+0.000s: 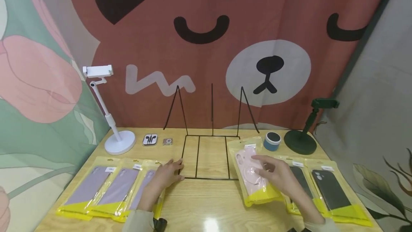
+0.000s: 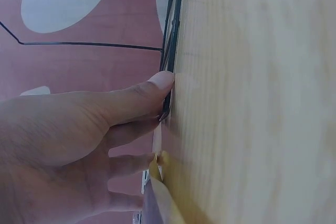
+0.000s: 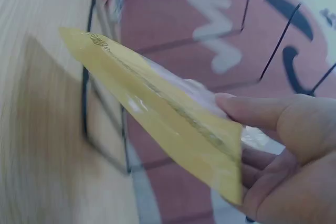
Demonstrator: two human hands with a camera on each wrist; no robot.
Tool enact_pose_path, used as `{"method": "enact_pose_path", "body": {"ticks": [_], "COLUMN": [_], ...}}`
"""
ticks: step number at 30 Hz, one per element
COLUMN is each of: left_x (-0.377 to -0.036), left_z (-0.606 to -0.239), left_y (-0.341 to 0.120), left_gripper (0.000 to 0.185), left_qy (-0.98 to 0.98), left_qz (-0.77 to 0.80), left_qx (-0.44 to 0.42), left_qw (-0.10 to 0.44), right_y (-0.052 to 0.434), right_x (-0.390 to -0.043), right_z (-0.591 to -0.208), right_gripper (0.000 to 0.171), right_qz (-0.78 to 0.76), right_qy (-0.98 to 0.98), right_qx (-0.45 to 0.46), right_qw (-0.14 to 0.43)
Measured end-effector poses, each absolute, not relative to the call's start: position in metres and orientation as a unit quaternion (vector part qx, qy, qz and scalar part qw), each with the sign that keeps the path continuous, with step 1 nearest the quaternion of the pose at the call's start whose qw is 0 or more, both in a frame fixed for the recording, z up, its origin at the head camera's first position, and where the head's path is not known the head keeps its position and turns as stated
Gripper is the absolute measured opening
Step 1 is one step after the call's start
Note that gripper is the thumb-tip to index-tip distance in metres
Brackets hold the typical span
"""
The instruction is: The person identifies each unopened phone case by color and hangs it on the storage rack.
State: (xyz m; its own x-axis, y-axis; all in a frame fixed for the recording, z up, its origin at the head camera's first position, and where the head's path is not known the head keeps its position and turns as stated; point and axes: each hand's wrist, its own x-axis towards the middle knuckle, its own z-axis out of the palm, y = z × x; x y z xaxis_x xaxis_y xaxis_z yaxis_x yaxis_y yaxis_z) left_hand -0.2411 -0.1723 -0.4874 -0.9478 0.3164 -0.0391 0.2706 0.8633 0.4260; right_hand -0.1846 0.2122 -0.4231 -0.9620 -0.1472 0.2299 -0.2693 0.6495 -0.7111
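My right hand (image 1: pixel 279 173) holds a pink phone case (image 1: pixel 249 169) in a clear and yellow bag, tilted over the right side of a black wire rack (image 1: pixel 210 178). In the right wrist view the thumb lies on one face of the yellow bag (image 3: pixel 157 111), with the fingers behind it. My left hand (image 1: pixel 165 176) is at the rack's left front corner. The left wrist view has its thumb and forefinger pinching the black wire (image 2: pixel 167 98) low against the tabletop. Its lower fingers are close to the edge of a bagged purple case (image 2: pixel 152 203).
Bagged purple phone cases (image 1: pixel 88 185) lie at left and bagged black ones (image 1: pixel 331 189) at right. Behind stand a white phone stand (image 1: pixel 119 141), boxed earphones (image 1: pixel 150 139), a small silver clip device (image 1: pixel 167 141), a blue jar (image 1: pixel 271 142) and a dark green phone stand (image 1: pixel 300 142).
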Motion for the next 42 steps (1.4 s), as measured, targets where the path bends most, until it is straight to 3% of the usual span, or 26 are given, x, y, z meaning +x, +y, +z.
{"method": "enact_pose_path", "body": {"ticks": [5,13,30,42], "left_x": [-0.242,-0.245,-0.244,-0.243], "left_z": [-0.485,-0.488,-0.486,-0.488], "left_y": [-0.172,-0.171,-0.17,-0.172], "left_gripper": [0.05,0.05,0.05,0.05], "left_qy": [0.962,0.961,0.962,0.962], "left_qz": [0.219,0.219,0.216,0.22], "left_qx": [0.157,0.157,0.155,0.151], "left_qw": [0.052,0.055,0.054,0.057], "right_y": [0.187,0.147,0.125,0.107], "right_x": [-0.167,-0.162,-0.194,-0.25], "right_z": [-0.399,-0.364,-0.372,-0.356], "right_gripper": [0.038,0.044,0.041,0.042], "right_qz": [0.454,0.495,0.525,0.522], "right_qy": [-0.872,-0.806,-0.803,-0.801], "right_qx": [0.161,0.275,0.241,0.238], "right_qw": [0.085,0.17,0.149,0.171]}}
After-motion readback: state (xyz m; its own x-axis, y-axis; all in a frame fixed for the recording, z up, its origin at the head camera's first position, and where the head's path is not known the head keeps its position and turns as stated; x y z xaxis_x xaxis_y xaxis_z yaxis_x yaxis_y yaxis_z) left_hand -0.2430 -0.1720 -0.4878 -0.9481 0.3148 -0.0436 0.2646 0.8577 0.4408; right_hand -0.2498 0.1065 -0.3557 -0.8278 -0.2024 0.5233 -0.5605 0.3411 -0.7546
